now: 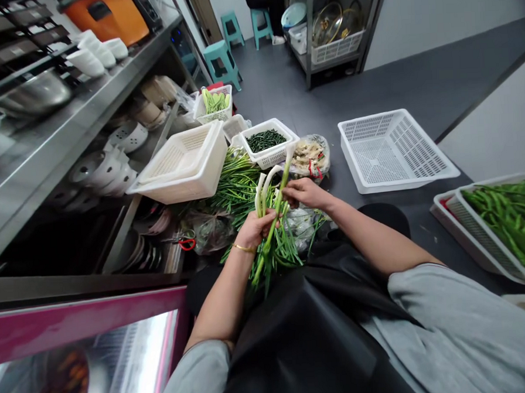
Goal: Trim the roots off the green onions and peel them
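Note:
A few scallions (266,191) with white ends up are gripped in my left hand (259,227), their green leaves hanging down over my lap. One thicker stalk leans to the right, its pale root end highest. My right hand (305,193) is closed, thumb and fingertips pinching at the side of that stalk just above my left hand. Beneath and beyond my hands lies a large heap of scallions (235,183) on the floor. A clear plastic bag of pale roots or trimmings with red ties (309,156) sits just past my right hand.
A white basket (266,152) of dark green pieces and stacked cream crates (187,186) stand ahead. To the right are a large white basket (398,180) and a basket of green peppers (510,224). A steel shelf (85,100) runs along the left; red-handled scissors (186,244) lie below.

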### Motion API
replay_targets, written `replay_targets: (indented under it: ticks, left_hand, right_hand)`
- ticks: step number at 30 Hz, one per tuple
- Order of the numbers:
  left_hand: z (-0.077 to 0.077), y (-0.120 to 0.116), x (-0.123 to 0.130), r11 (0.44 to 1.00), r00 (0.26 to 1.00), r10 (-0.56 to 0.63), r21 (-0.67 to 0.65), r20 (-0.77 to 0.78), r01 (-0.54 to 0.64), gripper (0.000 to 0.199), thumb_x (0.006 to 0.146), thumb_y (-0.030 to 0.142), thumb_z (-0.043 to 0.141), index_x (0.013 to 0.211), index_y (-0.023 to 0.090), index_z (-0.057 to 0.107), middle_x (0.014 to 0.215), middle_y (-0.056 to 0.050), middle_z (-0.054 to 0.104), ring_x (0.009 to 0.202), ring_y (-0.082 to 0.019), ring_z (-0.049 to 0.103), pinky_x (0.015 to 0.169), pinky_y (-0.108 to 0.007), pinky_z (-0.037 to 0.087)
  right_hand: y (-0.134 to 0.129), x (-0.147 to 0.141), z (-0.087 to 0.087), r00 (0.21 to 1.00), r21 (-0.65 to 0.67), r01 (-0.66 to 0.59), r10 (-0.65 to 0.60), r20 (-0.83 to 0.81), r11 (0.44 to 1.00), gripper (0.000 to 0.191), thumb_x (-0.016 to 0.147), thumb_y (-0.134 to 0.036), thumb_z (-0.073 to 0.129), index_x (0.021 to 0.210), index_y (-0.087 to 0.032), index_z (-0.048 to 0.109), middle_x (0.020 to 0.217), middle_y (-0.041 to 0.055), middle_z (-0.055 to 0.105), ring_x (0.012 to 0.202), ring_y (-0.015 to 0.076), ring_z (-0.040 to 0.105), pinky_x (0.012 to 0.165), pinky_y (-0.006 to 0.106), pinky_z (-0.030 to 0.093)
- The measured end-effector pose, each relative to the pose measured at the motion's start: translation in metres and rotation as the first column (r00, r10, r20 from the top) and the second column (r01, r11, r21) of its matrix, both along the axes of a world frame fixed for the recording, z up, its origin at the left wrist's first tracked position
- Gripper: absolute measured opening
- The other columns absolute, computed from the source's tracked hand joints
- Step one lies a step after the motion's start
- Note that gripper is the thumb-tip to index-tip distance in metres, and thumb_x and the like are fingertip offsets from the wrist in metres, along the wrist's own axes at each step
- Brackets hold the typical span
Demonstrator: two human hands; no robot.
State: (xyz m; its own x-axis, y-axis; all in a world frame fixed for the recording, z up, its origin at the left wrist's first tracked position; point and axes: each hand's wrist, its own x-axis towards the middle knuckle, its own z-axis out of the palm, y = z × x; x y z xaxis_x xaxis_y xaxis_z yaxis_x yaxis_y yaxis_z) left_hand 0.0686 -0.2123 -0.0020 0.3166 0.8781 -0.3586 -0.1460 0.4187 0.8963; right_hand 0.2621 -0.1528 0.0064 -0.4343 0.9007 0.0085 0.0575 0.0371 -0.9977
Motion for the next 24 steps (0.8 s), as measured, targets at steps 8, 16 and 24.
replay_targets:
  ticks: [8, 16, 24]
  left_hand:
    - [-0.004, -0.01, 0.001, 0.997, 0.995, -0.082, -0.01, 0.05, 0.082, 0.049, 0.063, 0.05, 0.078, 0.083, 0.007, 0.068, 0.055, -0.001, 0.058, 0.038, -0.001, 0.027, 0.039, -0.02, 0.011]
    - [0.002, -0.005, 0.012, 1.0, 0.999, 0.005, 0.021, -0.045, -0.004, 0.049, 0.059, 0.044, 0.083, 0.088, 0.009, 0.063, 0.061, -0.005, 0.066, 0.037, -0.002, 0.031, 0.038, -0.019, 0.016]
    - [0.004, -0.006, 0.009, 0.994, 0.993, -0.108, -0.021, 0.042, 0.109, 0.045, 0.063, 0.044, 0.08, 0.085, 0.008, 0.065, 0.058, -0.004, 0.065, 0.035, -0.001, 0.027, 0.036, -0.018, 0.012]
  right_hand:
    - [-0.002, 0.01, -0.005, 0.978, -0.113, -0.015, -0.009, -0.208, 0.993, 0.047, 0.06, -0.05, 0.082, 0.083, -0.013, 0.063, 0.066, 0.0018, 0.067, 0.056, 0.0136, 0.064, 0.051, 0.023, 0.054]
    - [-0.014, 0.005, -0.001, 0.992, -0.122, -0.11, 0.102, -0.068, 0.986, 0.037, 0.07, -0.047, 0.076, 0.069, -0.015, 0.057, 0.057, 0.002, 0.064, 0.044, 0.0118, 0.058, 0.041, 0.022, 0.049]
    - [-0.002, 0.026, 0.002, 0.958, -0.116, 0.123, -0.148, -0.245, 0.986, 0.029, 0.08, -0.044, 0.065, 0.07, -0.018, 0.056, 0.05, -0.0022, 0.052, 0.042, 0.0099, 0.052, 0.04, 0.022, 0.047]
